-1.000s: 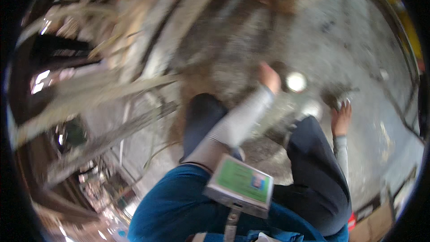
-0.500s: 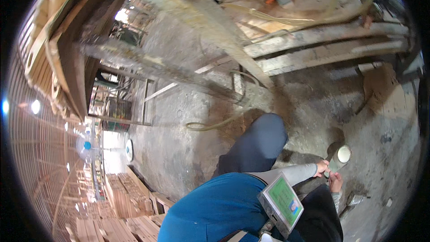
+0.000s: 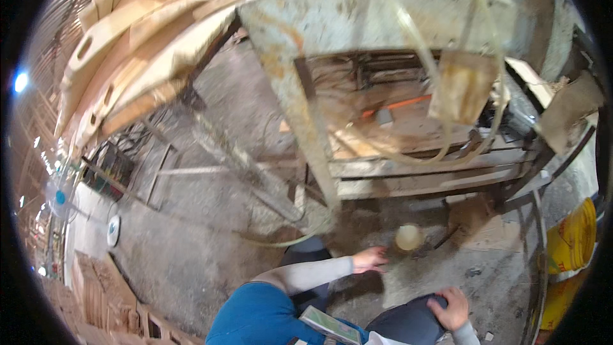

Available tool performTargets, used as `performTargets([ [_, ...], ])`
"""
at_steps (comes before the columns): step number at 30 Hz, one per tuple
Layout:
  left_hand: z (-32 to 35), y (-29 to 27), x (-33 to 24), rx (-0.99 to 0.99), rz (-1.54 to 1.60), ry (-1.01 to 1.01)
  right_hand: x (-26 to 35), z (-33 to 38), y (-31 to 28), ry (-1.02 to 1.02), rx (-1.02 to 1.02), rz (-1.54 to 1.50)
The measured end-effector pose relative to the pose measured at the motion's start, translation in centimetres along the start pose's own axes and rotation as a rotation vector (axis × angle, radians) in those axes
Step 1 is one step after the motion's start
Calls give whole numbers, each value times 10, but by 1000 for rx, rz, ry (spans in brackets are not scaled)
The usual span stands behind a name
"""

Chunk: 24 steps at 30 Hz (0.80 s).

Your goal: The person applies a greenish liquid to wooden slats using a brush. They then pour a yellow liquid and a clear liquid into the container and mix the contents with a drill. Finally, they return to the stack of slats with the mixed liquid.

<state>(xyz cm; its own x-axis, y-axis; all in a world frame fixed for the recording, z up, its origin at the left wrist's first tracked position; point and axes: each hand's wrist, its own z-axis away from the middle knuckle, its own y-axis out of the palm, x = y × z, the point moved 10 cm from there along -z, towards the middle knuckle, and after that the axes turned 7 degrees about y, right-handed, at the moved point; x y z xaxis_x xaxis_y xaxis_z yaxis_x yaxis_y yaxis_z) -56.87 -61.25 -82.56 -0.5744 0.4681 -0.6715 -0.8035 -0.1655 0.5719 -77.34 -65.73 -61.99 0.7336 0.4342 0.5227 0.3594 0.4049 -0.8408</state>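
My left hand reaches out low over the floor, its blurred fingers stretched out and slightly apart. Just beyond the fingertips is a round container with a cream-white top. Whether the fingers touch its side I cannot tell. My right hand rests on my bent right knee, thumb apart from the fingers, holding nothing.
Ahead stands a worn metal-framed bench with shaped wooden pieces stacked at its left. A pale hose loops down in front. Yellow buckets stand at right, cardboard lies beyond the container, and lumber is at lower left.
The view has swung up towards the bench. Both hands were together at the container; now my right hand has moved away onto my knee, and my left stays near the container.
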Motion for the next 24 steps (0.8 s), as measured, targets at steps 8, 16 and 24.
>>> performTargets([
  [8,88,50,-137,5,-89,-40,-45,-34,-26,208,156,122],
  [16,189,147,-149,16,198,-72,-50,4,-30,438,414,261],
  [24,266,247,-208,64,314,-107,26,103,-51,498,325,232],
])
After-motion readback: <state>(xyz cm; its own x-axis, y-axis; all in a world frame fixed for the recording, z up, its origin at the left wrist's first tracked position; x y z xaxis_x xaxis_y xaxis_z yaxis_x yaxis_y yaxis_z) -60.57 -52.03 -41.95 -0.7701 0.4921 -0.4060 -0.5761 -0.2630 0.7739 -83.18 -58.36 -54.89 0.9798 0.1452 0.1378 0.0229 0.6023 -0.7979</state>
